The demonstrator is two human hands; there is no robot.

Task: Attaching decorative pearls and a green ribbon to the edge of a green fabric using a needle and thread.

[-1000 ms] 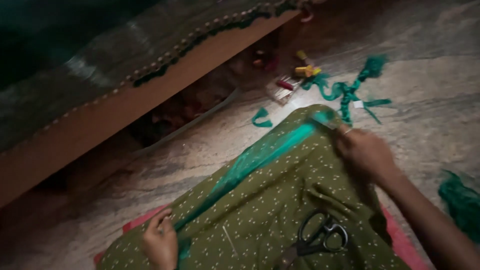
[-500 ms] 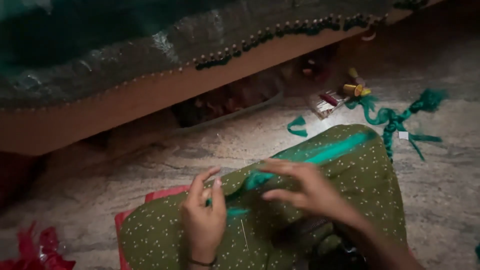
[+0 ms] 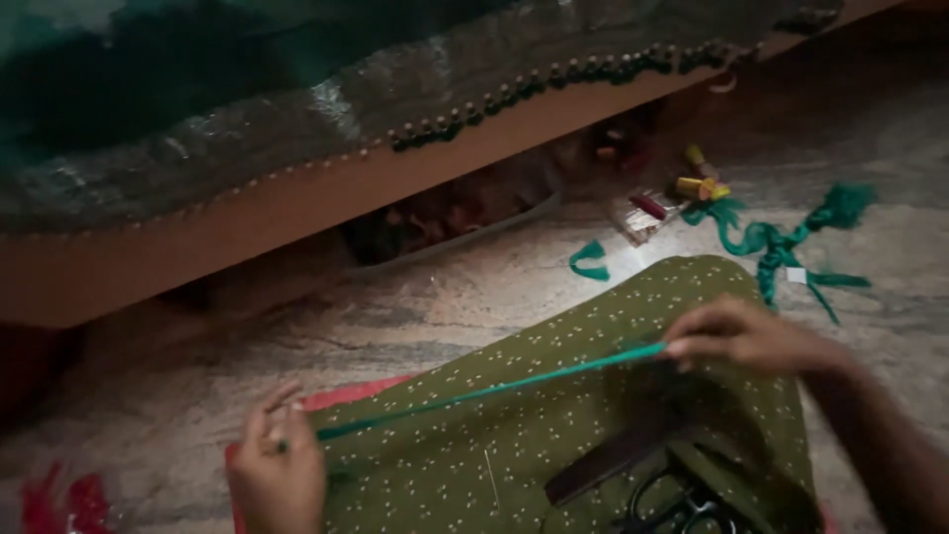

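Pinching a thin teal fabric strip (image 3: 494, 389) taut, I see my left hand (image 3: 279, 475) at seven o'clock, right hand (image 3: 743, 334) at three, both closed on it above olive dotted cloth (image 3: 593, 435).

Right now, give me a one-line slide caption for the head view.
Left hand and right hand stretch a teal strip taut over dotted olive fabric; scissors alongside.

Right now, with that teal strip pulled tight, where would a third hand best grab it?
Pinch the teal strip at its free middle span, from above: it runs taut and thin over the green dotted cloth, its ends already held by the left hand and right hand.
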